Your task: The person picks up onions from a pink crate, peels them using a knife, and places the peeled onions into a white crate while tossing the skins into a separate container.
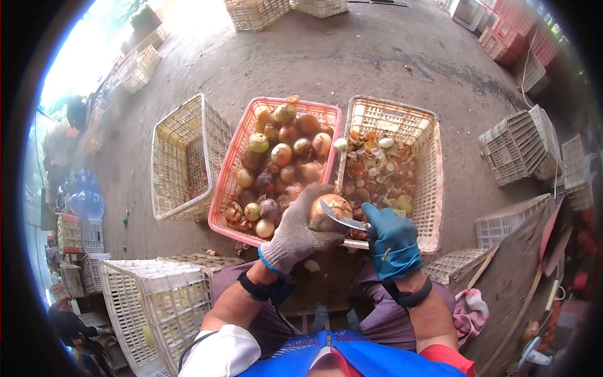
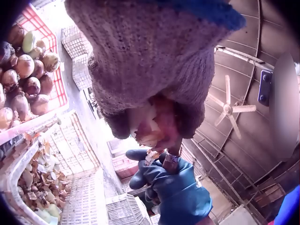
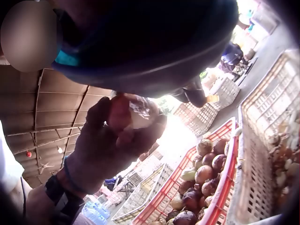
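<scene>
My left hand (image 1: 295, 229), in a grey knit glove, grips a large brown onion (image 1: 335, 207) above the front edge between two crates. In a teal rubber glove, my right hand (image 1: 392, 239) holds a knife by its handle, its curved blade (image 1: 339, 217) lying across the onion's face. The left wrist view shows the onion (image 2: 152, 124) between the gloved fingers, with the teal hand (image 2: 176, 187) just below. Partly peeled, the onion (image 3: 133, 112) shows pale and reddish patches in the right wrist view.
A red crate (image 1: 221, 188) full of onions stands at centre left. Beside it, a white crate (image 1: 433, 188) holds skins and trimmings. Another white crate (image 1: 160, 169) stands further left; stacked crates (image 1: 157, 301) are near my left knee. More crates (image 1: 518, 147) stand at right.
</scene>
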Tool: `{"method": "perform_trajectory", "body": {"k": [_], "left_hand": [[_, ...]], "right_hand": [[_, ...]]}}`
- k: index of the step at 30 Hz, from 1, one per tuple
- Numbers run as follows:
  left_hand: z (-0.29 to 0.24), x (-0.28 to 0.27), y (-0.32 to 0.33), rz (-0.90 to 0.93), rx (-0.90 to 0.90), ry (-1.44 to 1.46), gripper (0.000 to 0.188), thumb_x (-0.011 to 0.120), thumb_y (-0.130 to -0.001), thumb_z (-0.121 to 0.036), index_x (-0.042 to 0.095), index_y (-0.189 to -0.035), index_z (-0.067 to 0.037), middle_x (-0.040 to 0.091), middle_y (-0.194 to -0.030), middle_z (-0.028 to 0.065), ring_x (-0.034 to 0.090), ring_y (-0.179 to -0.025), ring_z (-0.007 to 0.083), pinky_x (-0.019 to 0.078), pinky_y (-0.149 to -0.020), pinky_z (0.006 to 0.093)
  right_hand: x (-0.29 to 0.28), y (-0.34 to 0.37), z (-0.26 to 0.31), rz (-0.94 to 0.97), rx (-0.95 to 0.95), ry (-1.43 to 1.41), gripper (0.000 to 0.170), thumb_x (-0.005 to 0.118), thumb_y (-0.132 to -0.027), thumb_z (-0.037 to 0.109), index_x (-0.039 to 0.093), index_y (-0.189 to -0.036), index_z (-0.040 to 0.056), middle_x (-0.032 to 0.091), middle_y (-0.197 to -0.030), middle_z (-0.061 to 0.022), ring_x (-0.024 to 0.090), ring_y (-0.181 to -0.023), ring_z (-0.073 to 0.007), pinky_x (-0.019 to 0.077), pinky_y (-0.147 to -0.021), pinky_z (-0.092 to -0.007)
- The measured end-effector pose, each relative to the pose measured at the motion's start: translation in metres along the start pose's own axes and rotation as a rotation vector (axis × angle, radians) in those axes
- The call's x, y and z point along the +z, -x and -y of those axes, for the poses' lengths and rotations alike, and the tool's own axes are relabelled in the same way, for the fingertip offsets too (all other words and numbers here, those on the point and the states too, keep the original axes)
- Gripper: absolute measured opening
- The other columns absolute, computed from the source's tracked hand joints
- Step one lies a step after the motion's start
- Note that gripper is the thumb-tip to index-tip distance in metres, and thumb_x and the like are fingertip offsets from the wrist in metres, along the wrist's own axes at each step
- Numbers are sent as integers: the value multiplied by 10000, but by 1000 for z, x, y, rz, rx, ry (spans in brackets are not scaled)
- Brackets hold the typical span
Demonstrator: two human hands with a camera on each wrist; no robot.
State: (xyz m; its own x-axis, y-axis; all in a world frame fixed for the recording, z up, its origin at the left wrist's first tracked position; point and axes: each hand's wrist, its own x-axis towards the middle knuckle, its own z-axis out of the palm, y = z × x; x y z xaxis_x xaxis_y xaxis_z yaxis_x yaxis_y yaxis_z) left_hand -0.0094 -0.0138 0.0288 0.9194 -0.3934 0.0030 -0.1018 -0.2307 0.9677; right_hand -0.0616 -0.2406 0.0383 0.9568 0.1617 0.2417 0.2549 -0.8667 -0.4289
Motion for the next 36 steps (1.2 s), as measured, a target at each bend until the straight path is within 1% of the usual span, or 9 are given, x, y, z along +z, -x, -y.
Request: {"method": "perform_trajectory", "body": {"k": [10,13,17,23,26,29,32,35,36], "left_hand": [[-2,10,2,-26,-19,48,1112,964,-669,-111,341,-1584,-2,618,-1347,136,626,-1214,211,521,-1065,361],[-9,7,2,10,-83,250,1169,966,-664,-98,294,-1617,-13,603,-1375,135,613,-1226,210,515,-1074,361],[-9,8,3,10,-54,133,1226,966,-659,-71,236,-1643,-22,583,-1397,133,610,-1224,204,510,-1084,359],[-10,12,4,45,-99,357,1249,961,-668,-76,198,-1657,-41,587,-1382,130,613,-1223,201,517,-1081,362],[-8,10,3,43,-120,346,1255,960,-667,-77,193,-1660,-51,589,-1373,130,616,-1219,201,526,-1068,362],[-13,15,4,52,-21,184,1265,977,-688,-177,177,-1655,-18,545,-1464,181,570,-1301,226,490,-1104,391],[-10,0,4,35,-38,216,1282,977,-675,-147,168,-1663,-32,503,-1511,176,550,-1324,221,482,-1110,377],[-7,-8,-2,-120,-9,281,1219,955,-620,-74,286,-1640,-73,607,-1364,119,603,-1252,201,527,-1065,352],[-6,-11,-3,-119,-20,282,1166,952,-621,-79,334,-1609,-68,611,-1356,117,603,-1250,201,528,-1063,352]], "right_hand": [[6,4,1,-18,25,-7,452,650,-837,50,688,-1283,114,650,-850,-135,668,-753,-370,531,-664,-480],[10,6,-3,-56,42,3,463,650,-831,54,687,-1288,115,644,-843,-132,662,-749,-367,526,-667,-479],[12,1,2,-92,14,-7,484,650,-810,38,693,-1287,109,636,-821,-128,648,-702,-363,515,-638,-470],[23,6,-16,-88,89,29,523,636,-826,41,676,-1342,117,644,-845,-131,655,-736,-361,508,-655,-476],[20,3,-11,-97,92,44,487,622,-846,22,696,-1318,116,635,-820,-139,649,-730,-363,511,-661,-483],[23,-1,-11,-194,14,108,418,634,-880,29,716,-1283,105,662,-844,-165,663,-713,-334,535,-658,-439],[42,8,-49,-227,212,-109,342,708,-898,103,706,-1240,88,725,-916,-131,719,-764,-290,567,-672,-393],[37,4,-48,64,730,-796,227,691,-993,150,720,-1201,62,748,-957,-86,716,-771,-177,564,-715,-313],[33,4,-38,103,665,-978,201,646,-1052,178,718,-1195,57,725,-918,-28,673,-742,-102,550,-705,-279]]}}
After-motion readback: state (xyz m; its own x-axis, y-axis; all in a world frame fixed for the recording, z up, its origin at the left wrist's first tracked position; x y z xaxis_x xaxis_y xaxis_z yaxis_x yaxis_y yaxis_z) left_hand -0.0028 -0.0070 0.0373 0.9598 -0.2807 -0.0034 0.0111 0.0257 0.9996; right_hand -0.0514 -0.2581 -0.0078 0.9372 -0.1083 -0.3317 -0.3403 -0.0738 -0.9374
